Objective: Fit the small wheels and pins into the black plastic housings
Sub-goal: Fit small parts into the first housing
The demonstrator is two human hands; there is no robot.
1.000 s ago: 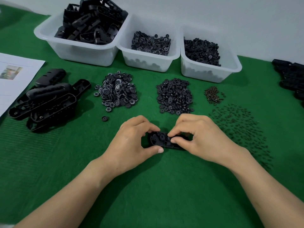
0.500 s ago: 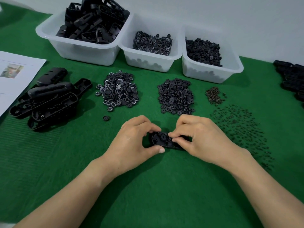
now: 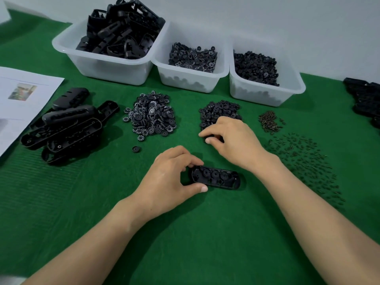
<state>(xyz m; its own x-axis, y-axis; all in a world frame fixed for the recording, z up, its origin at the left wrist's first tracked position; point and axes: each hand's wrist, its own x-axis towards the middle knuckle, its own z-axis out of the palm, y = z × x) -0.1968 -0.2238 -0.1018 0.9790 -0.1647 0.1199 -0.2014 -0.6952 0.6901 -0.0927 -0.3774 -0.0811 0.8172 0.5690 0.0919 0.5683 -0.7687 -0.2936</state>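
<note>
Black housing [image 3: 216, 178] is gripped by left hand [image 3: 172, 177]; right hand [image 3: 230, 138] curls over wheels [image 3: 218, 111], grasp unclear; next probably needs one wheel seated.

no readable text; paper sheet [image 3: 24, 93] print illegible

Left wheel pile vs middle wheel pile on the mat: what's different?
The left wheel pile has white-toothed wheels mixed in; the middle wheel pile is plain black. The right hand curls its fingers over the middle pile's near edge; nothing touches the left pile. One stray wheel lies apart in front of the left pile; none shows by the middle pile. Both lie loose on the mat. The left hand grips a housing, clear of both.
</note>
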